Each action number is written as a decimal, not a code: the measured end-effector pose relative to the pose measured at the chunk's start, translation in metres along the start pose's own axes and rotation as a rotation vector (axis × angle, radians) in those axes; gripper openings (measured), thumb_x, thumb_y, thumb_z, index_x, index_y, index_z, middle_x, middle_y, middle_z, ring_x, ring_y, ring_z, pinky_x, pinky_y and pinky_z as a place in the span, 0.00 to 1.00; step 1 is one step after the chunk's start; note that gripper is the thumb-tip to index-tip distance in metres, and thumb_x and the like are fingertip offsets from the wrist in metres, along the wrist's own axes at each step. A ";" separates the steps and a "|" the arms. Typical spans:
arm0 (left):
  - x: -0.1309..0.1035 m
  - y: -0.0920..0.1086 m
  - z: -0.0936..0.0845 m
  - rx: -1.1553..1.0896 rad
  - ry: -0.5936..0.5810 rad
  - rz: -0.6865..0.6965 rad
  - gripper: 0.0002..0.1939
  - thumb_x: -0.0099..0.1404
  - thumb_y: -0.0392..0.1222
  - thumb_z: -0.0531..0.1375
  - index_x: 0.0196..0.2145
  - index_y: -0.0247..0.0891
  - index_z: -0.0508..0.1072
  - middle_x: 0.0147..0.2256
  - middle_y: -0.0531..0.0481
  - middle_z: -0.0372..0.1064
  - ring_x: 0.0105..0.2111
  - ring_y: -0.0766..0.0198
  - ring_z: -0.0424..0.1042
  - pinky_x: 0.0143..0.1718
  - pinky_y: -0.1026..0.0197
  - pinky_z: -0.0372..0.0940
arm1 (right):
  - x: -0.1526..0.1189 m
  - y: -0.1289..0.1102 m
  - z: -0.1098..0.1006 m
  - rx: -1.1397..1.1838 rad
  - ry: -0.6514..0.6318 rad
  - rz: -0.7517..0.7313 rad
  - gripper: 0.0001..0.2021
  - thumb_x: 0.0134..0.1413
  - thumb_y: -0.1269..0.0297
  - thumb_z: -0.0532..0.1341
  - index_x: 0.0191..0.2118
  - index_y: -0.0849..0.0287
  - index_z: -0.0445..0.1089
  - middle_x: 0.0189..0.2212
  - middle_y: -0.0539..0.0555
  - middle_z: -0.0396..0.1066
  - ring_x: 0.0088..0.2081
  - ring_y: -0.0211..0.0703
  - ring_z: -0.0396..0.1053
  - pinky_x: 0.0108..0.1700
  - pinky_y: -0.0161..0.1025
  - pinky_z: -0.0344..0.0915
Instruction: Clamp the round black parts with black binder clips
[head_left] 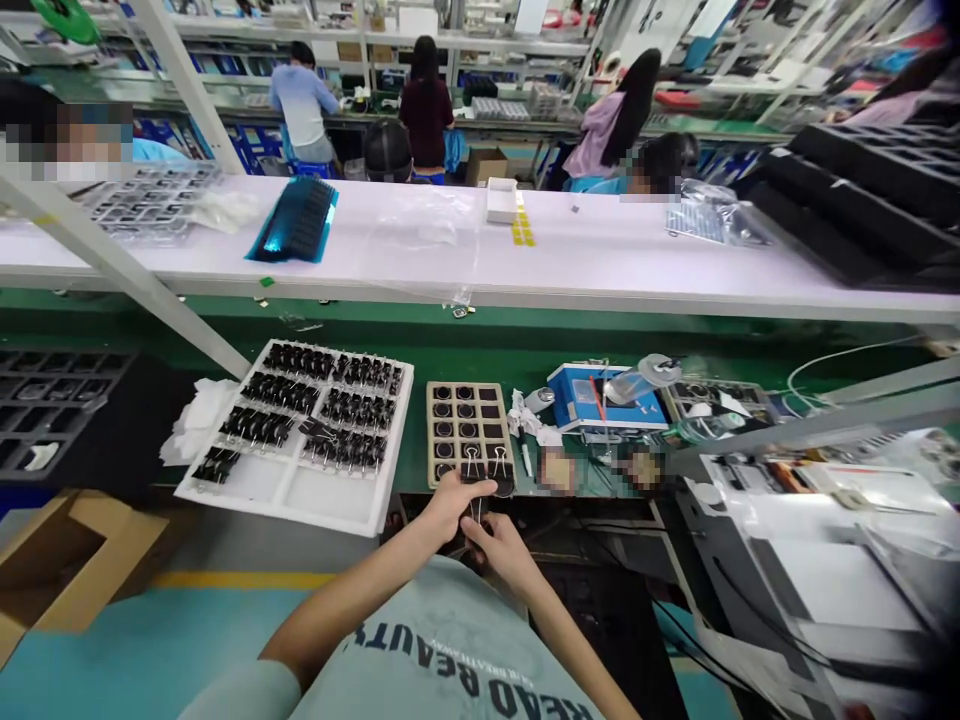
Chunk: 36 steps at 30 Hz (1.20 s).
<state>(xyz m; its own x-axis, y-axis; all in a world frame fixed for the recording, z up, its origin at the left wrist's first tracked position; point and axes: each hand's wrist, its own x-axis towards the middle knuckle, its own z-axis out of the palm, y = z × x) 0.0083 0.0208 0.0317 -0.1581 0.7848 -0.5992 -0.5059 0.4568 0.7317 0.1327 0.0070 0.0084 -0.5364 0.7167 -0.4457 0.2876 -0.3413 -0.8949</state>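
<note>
Holding black binder clips (473, 469) between them, the left hand (448, 504) and right hand (502, 548) are meeting closely; a tan compartment tray (430, 425) is lying just beyond them, and a white tray (330, 496) of more binder clips is sitting to their left.
</note>
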 end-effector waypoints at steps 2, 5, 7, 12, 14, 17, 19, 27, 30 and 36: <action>0.001 -0.003 -0.003 -0.040 0.020 -0.011 0.15 0.41 0.42 0.77 0.26 0.43 0.79 0.36 0.37 0.79 0.39 0.48 0.78 0.42 0.51 0.70 | -0.005 0.005 0.001 -0.019 -0.018 0.022 0.26 0.52 0.37 0.61 0.24 0.59 0.66 0.19 0.51 0.67 0.17 0.35 0.58 0.21 0.35 0.55; 0.006 -0.003 -0.011 -0.103 0.045 -0.029 0.19 0.40 0.43 0.77 0.30 0.40 0.78 0.37 0.40 0.79 0.39 0.52 0.78 0.46 0.51 0.70 | -0.009 0.018 -0.002 -0.099 -0.047 0.065 0.23 0.52 0.41 0.62 0.25 0.59 0.69 0.22 0.52 0.70 0.19 0.38 0.63 0.24 0.36 0.59; 0.010 -0.001 -0.020 -0.150 0.066 0.022 0.23 0.40 0.43 0.77 0.35 0.38 0.77 0.39 0.42 0.78 0.39 0.55 0.77 0.47 0.51 0.71 | -0.005 0.030 -0.005 -0.195 -0.012 0.087 0.20 0.49 0.45 0.66 0.30 0.60 0.72 0.26 0.54 0.73 0.26 0.43 0.70 0.29 0.38 0.64; 0.014 0.005 -0.051 -0.039 0.150 0.185 0.24 0.44 0.43 0.75 0.39 0.35 0.75 0.38 0.45 0.77 0.35 0.60 0.75 0.43 0.54 0.71 | 0.016 0.055 -0.015 -0.311 0.217 0.190 0.28 0.38 0.52 0.74 0.46 0.59 0.74 0.45 0.61 0.76 0.45 0.54 0.74 0.45 0.43 0.69; 0.009 0.003 -0.059 0.110 0.142 0.200 0.23 0.46 0.42 0.74 0.39 0.35 0.75 0.38 0.45 0.78 0.36 0.59 0.75 0.43 0.54 0.70 | 0.020 0.050 -0.020 -0.115 0.220 0.137 0.28 0.48 0.45 0.69 0.51 0.58 0.73 0.50 0.63 0.75 0.47 0.53 0.74 0.46 0.44 0.70; 0.001 -0.006 -0.060 0.353 0.055 0.213 0.22 0.45 0.38 0.73 0.40 0.36 0.77 0.38 0.45 0.78 0.39 0.55 0.76 0.46 0.53 0.68 | 0.021 0.028 -0.027 0.251 0.183 -0.036 0.28 0.55 0.41 0.63 0.55 0.54 0.70 0.53 0.59 0.74 0.50 0.50 0.73 0.49 0.45 0.71; -0.001 -0.012 -0.055 0.457 -0.015 0.231 0.23 0.44 0.35 0.73 0.40 0.37 0.78 0.39 0.45 0.78 0.41 0.53 0.76 0.49 0.52 0.67 | 0.021 0.011 -0.029 0.348 0.204 -0.124 0.25 0.52 0.43 0.66 0.50 0.55 0.74 0.48 0.57 0.76 0.49 0.49 0.73 0.52 0.46 0.70; 0.000 -0.025 -0.043 0.604 -0.085 0.249 0.26 0.47 0.35 0.71 0.46 0.37 0.76 0.43 0.44 0.78 0.45 0.53 0.75 0.51 0.52 0.65 | 0.019 0.001 -0.030 0.310 0.442 -0.180 0.21 0.45 0.43 0.70 0.33 0.58 0.80 0.32 0.55 0.79 0.38 0.51 0.75 0.48 0.49 0.71; 0.000 -0.026 -0.040 0.649 -0.116 0.249 0.27 0.48 0.35 0.70 0.48 0.36 0.75 0.46 0.43 0.77 0.47 0.52 0.75 0.52 0.52 0.65 | 0.018 0.001 -0.039 0.310 0.543 -0.182 0.20 0.46 0.44 0.69 0.32 0.59 0.79 0.31 0.56 0.79 0.37 0.51 0.75 0.46 0.47 0.71; -0.005 -0.023 -0.034 0.679 -0.284 0.174 0.31 0.47 0.35 0.71 0.52 0.36 0.75 0.50 0.41 0.75 0.47 0.50 0.74 0.52 0.51 0.66 | 0.010 -0.012 -0.061 0.178 0.331 -0.117 0.26 0.51 0.43 0.66 0.46 0.60 0.77 0.37 0.56 0.78 0.38 0.47 0.73 0.39 0.41 0.69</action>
<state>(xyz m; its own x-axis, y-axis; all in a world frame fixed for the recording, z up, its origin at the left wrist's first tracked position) -0.0082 -0.0077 0.0071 0.0827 0.9050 -0.4174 0.1543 0.4021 0.9025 0.1728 0.0553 0.0162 -0.2637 0.9048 -0.3345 0.0815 -0.3246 -0.9423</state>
